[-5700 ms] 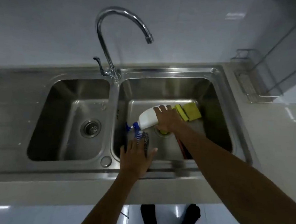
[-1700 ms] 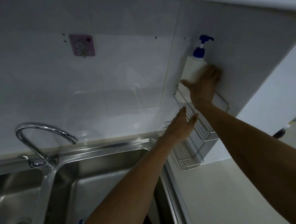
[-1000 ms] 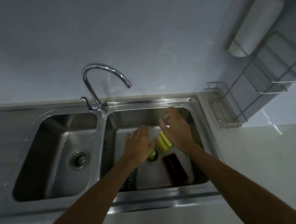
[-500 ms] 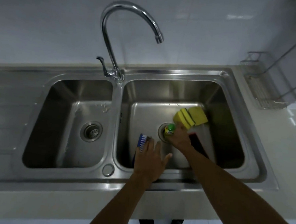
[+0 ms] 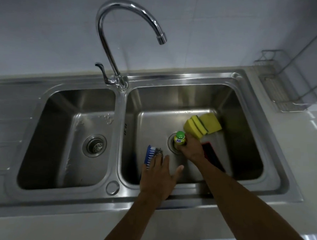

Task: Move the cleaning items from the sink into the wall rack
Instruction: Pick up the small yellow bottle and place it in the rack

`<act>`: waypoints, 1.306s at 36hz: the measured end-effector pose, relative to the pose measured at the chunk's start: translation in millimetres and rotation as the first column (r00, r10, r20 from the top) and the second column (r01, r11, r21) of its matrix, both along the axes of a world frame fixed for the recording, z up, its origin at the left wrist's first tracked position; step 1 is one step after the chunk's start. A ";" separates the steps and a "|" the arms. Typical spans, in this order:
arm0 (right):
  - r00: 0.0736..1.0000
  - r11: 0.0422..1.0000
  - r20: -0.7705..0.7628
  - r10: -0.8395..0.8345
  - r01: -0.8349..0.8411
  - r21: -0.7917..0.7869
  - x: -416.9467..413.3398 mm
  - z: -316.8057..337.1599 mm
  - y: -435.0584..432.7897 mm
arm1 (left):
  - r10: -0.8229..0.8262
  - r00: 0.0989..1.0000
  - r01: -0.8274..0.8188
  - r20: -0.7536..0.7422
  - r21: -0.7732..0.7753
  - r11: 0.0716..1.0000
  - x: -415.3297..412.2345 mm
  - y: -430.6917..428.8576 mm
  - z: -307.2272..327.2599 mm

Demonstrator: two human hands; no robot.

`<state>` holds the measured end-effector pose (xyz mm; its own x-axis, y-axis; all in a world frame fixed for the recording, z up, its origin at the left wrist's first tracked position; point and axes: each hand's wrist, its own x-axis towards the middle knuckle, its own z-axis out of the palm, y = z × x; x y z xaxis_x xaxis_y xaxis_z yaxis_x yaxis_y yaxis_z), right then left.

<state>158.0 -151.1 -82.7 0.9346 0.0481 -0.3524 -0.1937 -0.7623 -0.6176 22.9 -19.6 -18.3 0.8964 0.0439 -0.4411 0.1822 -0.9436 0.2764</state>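
My right hand wraps around small yellow bottle with green cap, over drain in right sink. Label blue, too blurry to read. My left hand flat, fingers spread, holds nothing, just beside blue brush. Yellow sponges lie behind bottle. Wall rack far right.

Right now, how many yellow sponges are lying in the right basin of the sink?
2, side by side at the back right of the right basin: one sponge nearer the right hand, the other just right of it. More may be hidden.
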 end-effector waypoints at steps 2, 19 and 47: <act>0.999 0.999 0.041 0.005 -0.006 0.039 -2.6 10.8 -5.5 | -0.007 1.000 0.007 -0.001 -0.007 1.000 -0.5 0.5 1.8; 0.872 0.999 0.489 -0.030 0.047 -0.023 74.5 323.6 -156.4 | -0.002 0.948 0.073 0.318 -0.213 0.974 150.5 -89.1 164.4; 0.726 0.922 0.637 -0.259 0.383 -0.060 216.1 398.3 -283.4 | 0.090 0.946 0.183 0.311 -0.743 0.644 315.9 -302.6 270.4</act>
<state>374.1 -434.5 315.5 0.8981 -0.2995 0.3220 -0.0790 -0.8302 -0.5518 338.8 -322.2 252.1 0.9739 -0.2266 -0.0155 -0.0739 -0.3808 0.9217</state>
